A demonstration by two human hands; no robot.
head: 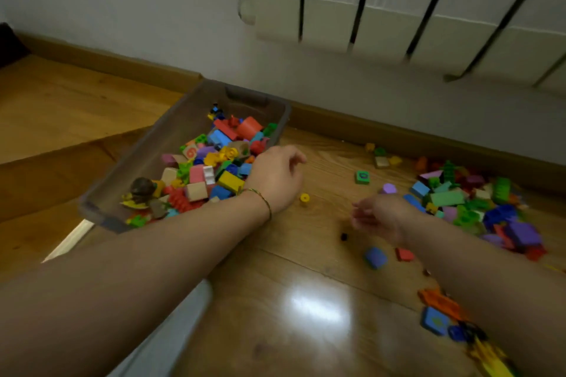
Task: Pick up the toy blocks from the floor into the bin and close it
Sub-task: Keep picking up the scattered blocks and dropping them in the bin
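mid-collection: the bin [183, 119] stood uncovered and part-filled on the floor [306, 285], with most toy blocks [477, 202] heaped well to its right. the left hand [277, 177] hung just beside the bin, its fingers curled under so that any hold could not be told; the right hand [379, 214], fingers loosely apart and empty, hovered near a purple block [388, 188]. the next move probably called for scooping from the heap and carrying across.

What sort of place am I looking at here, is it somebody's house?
Most likely a room in a home, perhaps a child's play area: a white radiator on the wall, a wooden floor, and colourful toy blocks scattered beside a partly filled plastic bin.
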